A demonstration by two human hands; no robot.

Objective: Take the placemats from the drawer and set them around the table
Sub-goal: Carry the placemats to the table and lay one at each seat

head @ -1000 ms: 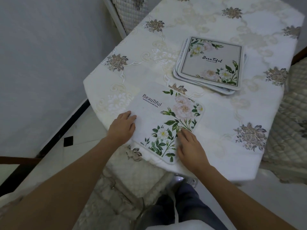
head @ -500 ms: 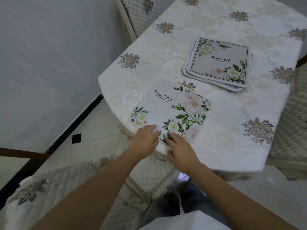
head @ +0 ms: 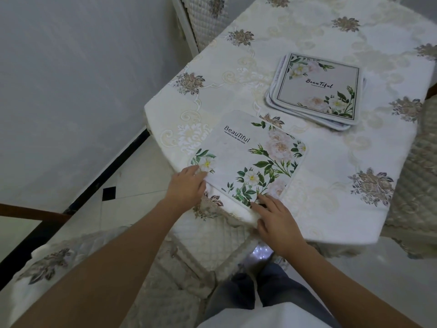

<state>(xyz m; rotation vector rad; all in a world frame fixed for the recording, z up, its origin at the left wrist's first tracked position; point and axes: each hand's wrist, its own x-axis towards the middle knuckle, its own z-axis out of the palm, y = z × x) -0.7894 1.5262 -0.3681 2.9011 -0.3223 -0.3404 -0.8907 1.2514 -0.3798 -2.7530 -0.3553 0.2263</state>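
A white placemat [head: 246,153] printed with flowers and the word "Beautiful" lies flat at the near corner of the table [head: 331,185], which is covered with a cream embroidered cloth. My left hand [head: 186,187] rests on the mat's near left corner, fingers bent over its edge. My right hand [head: 275,216] lies flat with fingertips on the mat's near right corner. A stack of several more floral placemats [head: 316,88] sits further back on the table, beyond both hands.
A quilted chair [head: 208,237] is tucked under the table edge right in front of me. Another chair back [head: 203,17] stands at the far left side, and a padded chair [head: 416,185] at the right. A grey wall [head: 71,79] runs along the left.
My hands slid from the middle of the mat's near edge out to its two near corners. The view shifted, so the table sits further right and up in the frame.
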